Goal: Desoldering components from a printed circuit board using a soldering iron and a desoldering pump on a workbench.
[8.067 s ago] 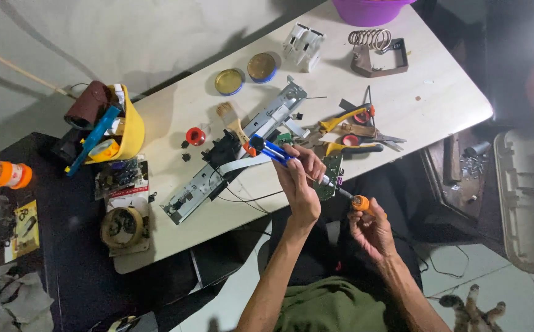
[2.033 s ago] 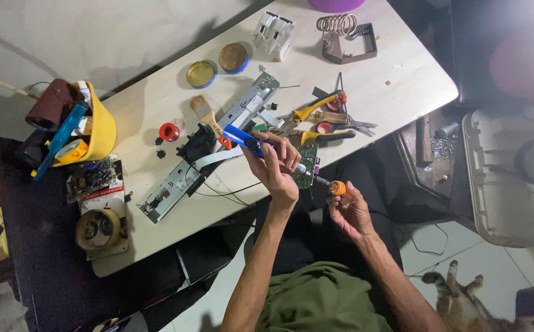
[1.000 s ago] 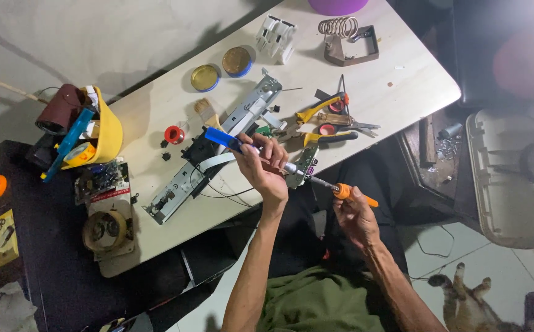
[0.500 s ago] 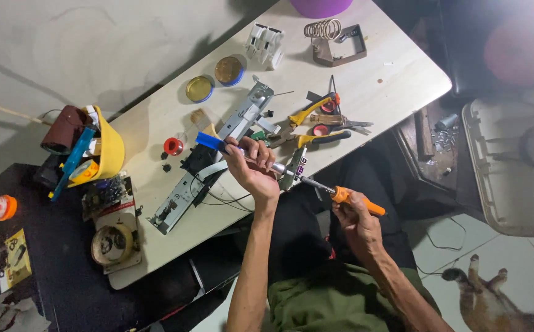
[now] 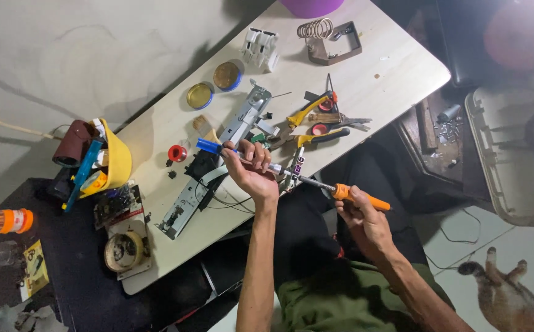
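Note:
My left hand [image 5: 249,170] grips a thin tool with a blue handle [image 5: 208,146] over the front edge of the pale wooden table [image 5: 390,67]. My right hand [image 5: 365,216] holds an orange-handled soldering iron [image 5: 358,195] off the table's edge; its metal shaft reaches left to a small green circuit board [image 5: 294,168] beside my left hand. A long metal chassis [image 5: 217,161] with a black part lies just behind my left hand.
Yellow-handled pliers [image 5: 307,110], cutters and scissors lie right of the chassis. Two round tins [image 5: 213,86], a white plug block [image 5: 261,44] and a coil stand [image 5: 331,38] sit farther back. A yellow bowl of tools [image 5: 104,163] and tape roll [image 5: 123,251] are at left. A cat [image 5: 510,289] lies on the floor.
My right hand has drawn back from the table edge and now holds the soldering iron by its handle, tip toward the board. The left hand has kept its grip on the blue-handled tool.

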